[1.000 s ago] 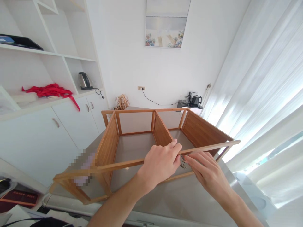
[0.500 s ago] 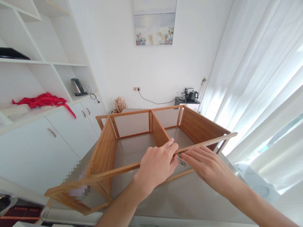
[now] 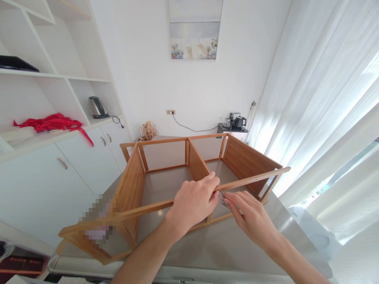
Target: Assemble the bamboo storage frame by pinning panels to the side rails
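Note:
A wooden shelf frame (image 3: 251, 180) lies on the table with its slatless panels standing up. My left hand (image 3: 191, 203) is closed round its near top rail, where the middle panel (image 3: 197, 162) meets it. Just to the right, my right hand (image 3: 250, 211) pinches a thin metal hex key (image 3: 222, 194) between thumb and fingers. Its tip reaches the underside of the rail beside my left fingertips; the exact contact is hidden. Several small brass-coloured screws (image 3: 225, 204) show below it, partly behind my right fingers.
The grey table (image 3: 213, 252) extends under the frame. White cabinets and shelves on the left hold a kettle (image 3: 97, 108) and red cloth (image 3: 53, 123). A coffee maker (image 3: 235, 121) stands at the back. White curtains (image 3: 310, 90) hang on the right. A blurred patch covers the frame's left end.
My right hand has drawn down and slightly back from the rail, so the metal key in its fingers now shows. My left hand keeps its hold. The view has shifted slightly.

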### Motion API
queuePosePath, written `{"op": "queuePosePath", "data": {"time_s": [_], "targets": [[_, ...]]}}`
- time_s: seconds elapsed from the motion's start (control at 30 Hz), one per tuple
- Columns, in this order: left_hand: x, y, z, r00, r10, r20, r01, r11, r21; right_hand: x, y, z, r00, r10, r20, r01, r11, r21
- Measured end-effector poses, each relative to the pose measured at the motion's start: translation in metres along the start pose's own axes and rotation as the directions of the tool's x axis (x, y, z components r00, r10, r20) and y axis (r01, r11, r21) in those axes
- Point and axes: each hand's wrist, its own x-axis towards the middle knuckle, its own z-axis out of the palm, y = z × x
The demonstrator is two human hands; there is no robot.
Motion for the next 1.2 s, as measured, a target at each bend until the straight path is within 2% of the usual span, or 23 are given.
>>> {"op": "queuePosePath", "data": {"time_s": [0.3, 0.53, 0.8, 0.97, 1.07, 1.2], "targets": [[0.001, 0.000, 0.001, 0.999, 0.014, -0.032, -0.014, 1.000, 0.005, 0.012, 0.004, -0.017, 0.993, -0.097, 0.071, 0.104, 0.988, -0.112], [0.000, 0.001, -0.002, 1.000, 0.014, -0.017, -0.014, 1.000, 0.005, 0.025, 0.003, -0.028, 0.979, -0.183, 0.093, 0.198, 0.958, -0.207], [0.001, 0.003, -0.006, 1.000, -0.013, 0.029, 0.013, 1.000, -0.017, 0.039, 0.002, -0.045, 0.918, -0.318, 0.238, 0.382, 0.870, -0.313], [0.000, 0.002, -0.005, 1.000, 0.007, 0.001, -0.007, 1.000, -0.007, 0.043, 0.005, -0.047, 0.876, -0.381, 0.296, 0.471, 0.806, -0.359], [0.000, 0.002, -0.004, 1.000, 0.009, -0.008, -0.009, 1.000, 0.004, 0.042, 0.007, -0.046, 0.877, -0.372, 0.305, 0.465, 0.818, -0.340], [0.001, 0.004, -0.004, 1.000, 0.001, -0.019, -0.001, 1.000, 0.004, 0.038, 0.009, -0.042, 0.907, -0.336, 0.253, 0.395, 0.886, -0.243]]}}
